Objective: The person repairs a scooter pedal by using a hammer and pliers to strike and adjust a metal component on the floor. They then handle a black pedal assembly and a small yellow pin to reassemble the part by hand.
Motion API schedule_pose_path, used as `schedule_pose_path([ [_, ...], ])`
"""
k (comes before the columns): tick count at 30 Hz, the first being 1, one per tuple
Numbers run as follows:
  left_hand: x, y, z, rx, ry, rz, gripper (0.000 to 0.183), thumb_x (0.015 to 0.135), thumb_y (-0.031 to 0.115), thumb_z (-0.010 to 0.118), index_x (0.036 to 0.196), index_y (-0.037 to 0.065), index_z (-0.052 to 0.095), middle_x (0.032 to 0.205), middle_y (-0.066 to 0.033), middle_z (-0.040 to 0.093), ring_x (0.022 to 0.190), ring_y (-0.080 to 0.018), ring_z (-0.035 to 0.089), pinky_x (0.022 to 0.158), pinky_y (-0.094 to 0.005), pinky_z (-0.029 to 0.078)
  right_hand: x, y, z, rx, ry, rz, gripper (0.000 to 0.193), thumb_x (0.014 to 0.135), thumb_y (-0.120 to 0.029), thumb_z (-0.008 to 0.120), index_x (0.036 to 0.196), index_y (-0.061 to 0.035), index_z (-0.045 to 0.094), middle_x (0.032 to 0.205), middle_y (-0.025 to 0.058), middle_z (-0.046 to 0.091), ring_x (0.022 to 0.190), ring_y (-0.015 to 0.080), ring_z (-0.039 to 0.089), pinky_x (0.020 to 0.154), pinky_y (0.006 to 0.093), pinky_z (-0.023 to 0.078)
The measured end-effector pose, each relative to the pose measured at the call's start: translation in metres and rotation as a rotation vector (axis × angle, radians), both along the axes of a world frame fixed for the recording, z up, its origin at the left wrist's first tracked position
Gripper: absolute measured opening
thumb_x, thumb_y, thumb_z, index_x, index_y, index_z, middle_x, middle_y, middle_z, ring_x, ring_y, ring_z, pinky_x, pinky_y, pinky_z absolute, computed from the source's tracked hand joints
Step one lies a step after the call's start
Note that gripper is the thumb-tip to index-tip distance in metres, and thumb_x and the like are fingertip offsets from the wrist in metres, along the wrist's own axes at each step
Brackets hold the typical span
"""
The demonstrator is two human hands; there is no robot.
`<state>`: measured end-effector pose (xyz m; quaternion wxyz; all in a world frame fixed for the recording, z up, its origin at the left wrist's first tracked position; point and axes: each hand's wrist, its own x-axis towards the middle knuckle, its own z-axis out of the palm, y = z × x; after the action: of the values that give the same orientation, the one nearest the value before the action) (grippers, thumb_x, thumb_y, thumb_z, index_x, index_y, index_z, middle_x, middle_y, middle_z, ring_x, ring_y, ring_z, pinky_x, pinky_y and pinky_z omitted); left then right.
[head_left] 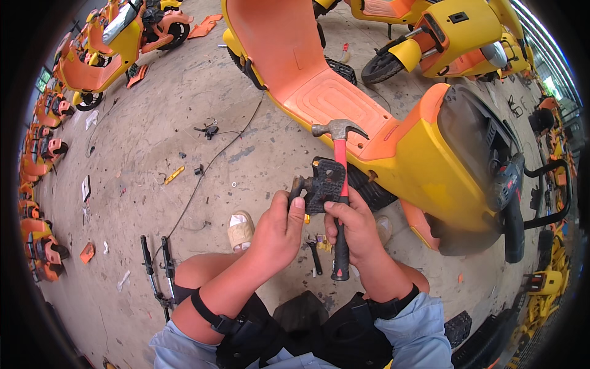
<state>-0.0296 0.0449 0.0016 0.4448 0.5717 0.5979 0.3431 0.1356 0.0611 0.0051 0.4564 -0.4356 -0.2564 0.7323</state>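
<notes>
My left hand (279, 230) is closed, thumb and fingers pinching the dark round end of a black bracket-like part (326, 184). The part has a flat, holed plate and looks dirty; its exact kind does not show. In my right hand (356, 222) is a claw hammer (340, 150), held upright with its steel head up and its red and black handle running down through the grip. My right thumb lies by the black part's lower edge, beside the handle. Just beyond both hands lies a yellow and orange scooter (399, 147), its orange footboard (335, 101) near the hammer head.
A cordless power tool (509, 184) rests on the scooter's right end. Two black-and-silver rods (157, 267) lie at lower left. Between my feet is a black-handled tool (315, 258). A cable (212, 165), a yellow piece (174, 174) and black fittings litter the concrete. More scooters (107, 52) stand around.
</notes>
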Motion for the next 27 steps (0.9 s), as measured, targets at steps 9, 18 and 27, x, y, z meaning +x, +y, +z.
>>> schedule_pose_path([
  [9,-0.001,0.001,0.012,-0.033,0.057,-0.02,0.031,0.105,0.03,0.044,0.102,0.0,0.041,0.07,-0.0244,0.058,0.064,-0.0436,0.06,0.056,-0.0472,0.045,-0.003,-0.001,-0.001,0.006,0.001,-0.015,0.025,0.089,-0.009,0.06,0.111,-0.0016,0.052,0.079,0.0047,0.054,0.051,0.0106,0.052,0.042,0.0259,0.044],
  [18,-0.006,0.002,0.018,0.056,0.148,-0.07,0.032,0.103,0.031,0.048,0.102,0.0,0.041,0.069,-0.0244,0.059,0.064,-0.0463,0.06,0.055,-0.05,0.045,-0.003,-0.002,0.001,-0.005,0.016,0.012,0.022,0.091,-0.013,0.057,0.109,-0.0019,0.052,0.075,0.0051,0.053,0.049,0.0116,0.051,0.041,0.0263,0.044],
  [27,-0.006,0.0,0.021,0.133,0.2,-0.094,0.037,0.101,0.034,0.05,0.102,-0.001,0.04,0.068,-0.0242,0.059,0.063,-0.0464,0.061,0.052,-0.0505,0.046,-0.002,-0.004,-0.002,0.04,0.056,0.079,0.028,0.095,-0.017,0.062,0.115,-0.0039,0.049,0.076,0.0033,0.054,0.05,0.0097,0.049,0.043,0.025,0.044],
])
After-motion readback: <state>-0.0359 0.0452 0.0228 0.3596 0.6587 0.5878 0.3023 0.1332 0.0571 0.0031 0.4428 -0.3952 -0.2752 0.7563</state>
